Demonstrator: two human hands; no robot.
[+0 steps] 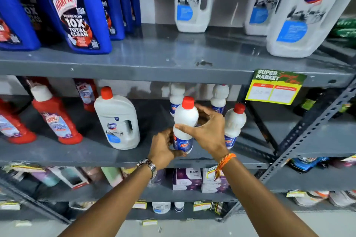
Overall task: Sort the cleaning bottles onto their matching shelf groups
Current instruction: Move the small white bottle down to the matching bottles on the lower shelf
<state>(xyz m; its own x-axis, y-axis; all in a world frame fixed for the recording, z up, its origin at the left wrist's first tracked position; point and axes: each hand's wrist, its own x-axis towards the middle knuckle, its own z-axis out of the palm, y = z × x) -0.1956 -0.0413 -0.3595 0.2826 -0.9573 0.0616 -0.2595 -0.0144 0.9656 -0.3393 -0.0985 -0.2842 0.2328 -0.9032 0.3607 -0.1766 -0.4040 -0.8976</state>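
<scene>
- At centre frame, both hands hold a white red-capped Rin bottle (184,125) upright at the middle shelf (92,155).
- Left hand (163,147) cups its base; right hand (207,131) wraps its waist.
- Matching bottle (234,121) stands just right; Domex jug (117,119) left.

Bare grey metal shelf (158,121) lies open between a white handled jug with a red cap (117,119) and a cluster of small white red-capped bottles (234,123); the upper shelf board (134,67) overhangs.
</scene>
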